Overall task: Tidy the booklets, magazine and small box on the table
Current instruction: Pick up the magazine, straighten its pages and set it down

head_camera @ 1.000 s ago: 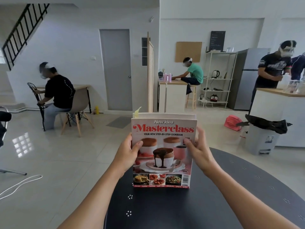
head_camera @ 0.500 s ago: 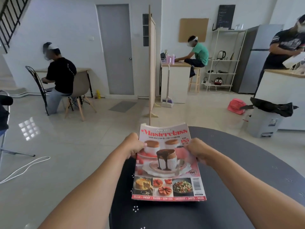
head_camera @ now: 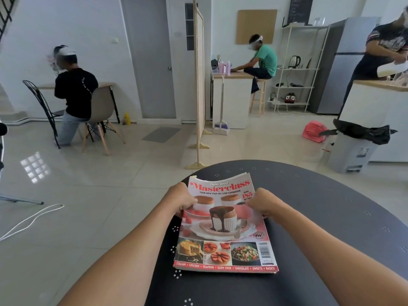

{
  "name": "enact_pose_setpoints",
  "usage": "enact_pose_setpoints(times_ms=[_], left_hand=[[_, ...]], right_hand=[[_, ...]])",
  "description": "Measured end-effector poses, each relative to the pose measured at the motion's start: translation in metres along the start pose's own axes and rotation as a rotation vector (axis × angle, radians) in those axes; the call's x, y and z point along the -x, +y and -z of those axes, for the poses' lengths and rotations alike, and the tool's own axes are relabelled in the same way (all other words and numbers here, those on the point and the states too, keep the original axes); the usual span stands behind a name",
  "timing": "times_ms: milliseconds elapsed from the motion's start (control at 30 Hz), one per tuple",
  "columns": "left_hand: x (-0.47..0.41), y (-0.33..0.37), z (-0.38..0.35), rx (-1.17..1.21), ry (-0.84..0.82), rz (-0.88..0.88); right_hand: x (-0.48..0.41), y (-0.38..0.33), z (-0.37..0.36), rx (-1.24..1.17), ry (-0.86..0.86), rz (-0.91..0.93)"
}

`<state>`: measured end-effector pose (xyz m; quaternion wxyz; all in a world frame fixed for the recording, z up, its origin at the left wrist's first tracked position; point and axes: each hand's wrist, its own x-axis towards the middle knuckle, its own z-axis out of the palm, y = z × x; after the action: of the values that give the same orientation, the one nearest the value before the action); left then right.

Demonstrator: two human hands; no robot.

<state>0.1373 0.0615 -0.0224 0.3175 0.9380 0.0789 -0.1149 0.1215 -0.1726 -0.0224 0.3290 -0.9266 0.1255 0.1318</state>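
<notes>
the magazine [head_camera: 223, 226] lies on the dark table [head_camera: 331, 217], near its left edge. the left hand [head_camera: 180, 200] and right hand [head_camera: 262, 204] each pinch a side of it. pages beneath look uneven at the far edge; letting go carelessly could fan them, or nudge it off the edge.

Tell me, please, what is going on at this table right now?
A person is gripping a pink-and-red Masterclass cookbook magazine with both bare hands, the left hand on its left edge and the right hand on its right edge. It lies cover up on the dark round table, its near edge down on the surface; more page edges show under its far end, so it may top a stack. No small box is visible.
</notes>
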Motion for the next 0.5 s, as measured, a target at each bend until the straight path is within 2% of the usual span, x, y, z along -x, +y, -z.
enact_pose_setpoints(times_ms=[100, 200, 267, 500], left_hand=[[0.003, 0.001, 0.000, -0.223, 0.128, -0.036], [0.003, -0.003, -0.004, -0.365, 0.264, -0.208], [0.005, -0.007, -0.011, -0.376, 0.259, -0.295], [0.015, -0.014, -0.019, -0.391, 0.283, -0.334]], right_hand=[[0.006, -0.001, 0.000, 0.100, 0.052, 0.039], [0.009, 0.004, -0.003, 0.244, 0.090, 0.112], [0.010, 0.006, -0.004, 0.334, 0.087, 0.153], [0.007, 0.013, -0.009, 0.371, 0.092, 0.192]])
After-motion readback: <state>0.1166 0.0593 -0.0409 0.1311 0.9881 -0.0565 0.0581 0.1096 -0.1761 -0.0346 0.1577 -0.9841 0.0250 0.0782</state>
